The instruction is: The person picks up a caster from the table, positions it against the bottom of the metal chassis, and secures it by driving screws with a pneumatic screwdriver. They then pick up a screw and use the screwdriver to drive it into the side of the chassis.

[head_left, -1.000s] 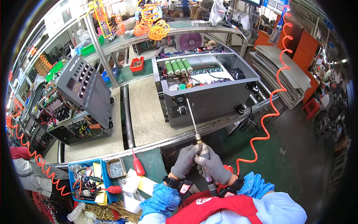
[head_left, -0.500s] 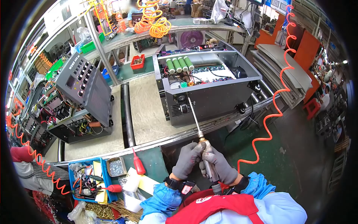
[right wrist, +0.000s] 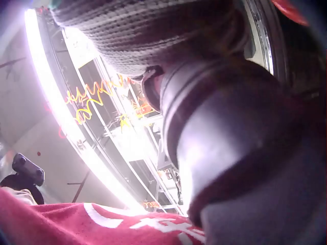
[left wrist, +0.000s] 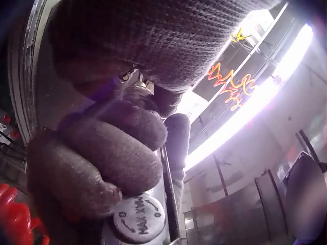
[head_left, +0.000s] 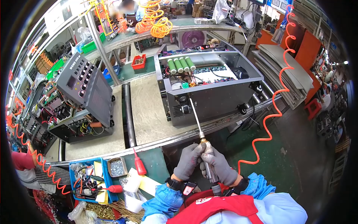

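Observation:
Both gloved hands hold a silver air screwdriver [head_left: 210, 164] in front of the red apron. Its long shaft [head_left: 196, 117] reaches up to the caster [head_left: 184, 105] at the near left corner of a dark grey machine case [head_left: 216, 100]. The left hand [head_left: 189, 162] has its fingers curled round the tool's front part; in the left wrist view those curled fingers [left wrist: 112, 148] lie beside a round dial [left wrist: 139, 218]. The right hand [head_left: 220, 167] grips the tool body from the right. In the right wrist view the tool's rear [right wrist: 219, 117] fills much of the picture below the glove [right wrist: 153, 41].
A second machine with knobs [head_left: 87, 93] stands at the left on the bench. Nearer are a blue tray [head_left: 106, 173] of tools, a box of screws [head_left: 117, 167] and a red bottle [head_left: 139, 164]. An orange coiled hose [head_left: 266, 139] hangs at the right.
Both hands and the screwdriver have shifted slightly to the right in the head view, and the case appears slightly lower and further right. The grip stays on the tool.

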Tool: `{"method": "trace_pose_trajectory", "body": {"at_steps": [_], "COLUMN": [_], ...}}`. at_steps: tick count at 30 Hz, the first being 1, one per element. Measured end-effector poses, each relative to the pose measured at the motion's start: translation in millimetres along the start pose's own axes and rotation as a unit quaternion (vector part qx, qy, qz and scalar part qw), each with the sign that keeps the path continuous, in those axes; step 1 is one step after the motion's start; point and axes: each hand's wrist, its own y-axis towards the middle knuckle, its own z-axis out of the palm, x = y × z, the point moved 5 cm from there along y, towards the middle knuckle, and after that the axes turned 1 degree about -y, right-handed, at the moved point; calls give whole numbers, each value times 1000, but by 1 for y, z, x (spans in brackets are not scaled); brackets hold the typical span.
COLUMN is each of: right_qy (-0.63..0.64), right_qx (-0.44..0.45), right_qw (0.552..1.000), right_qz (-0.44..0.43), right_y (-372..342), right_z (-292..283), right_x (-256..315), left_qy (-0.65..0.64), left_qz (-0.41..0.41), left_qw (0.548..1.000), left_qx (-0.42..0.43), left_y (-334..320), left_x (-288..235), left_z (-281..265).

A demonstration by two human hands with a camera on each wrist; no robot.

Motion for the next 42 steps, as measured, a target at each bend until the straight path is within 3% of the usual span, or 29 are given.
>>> {"method": "trace_pose_trajectory", "body": {"at_steps": [28,42], "right_qy": [-23,-36], "right_qx": [-10,-19], "right_qw": [1000,998], "right_qz": [-19,-54], "right_y": [6,-7], "right_z": [2,-15], "right_x": [-1,-5], "left_qy": [-3,19], "left_qz": [-15,-4], "left_qw": [1000,1000], "left_qx": [2,3], "left_y": [-12,-3], "left_x": [-25,11], "left_z": [10,14]}}
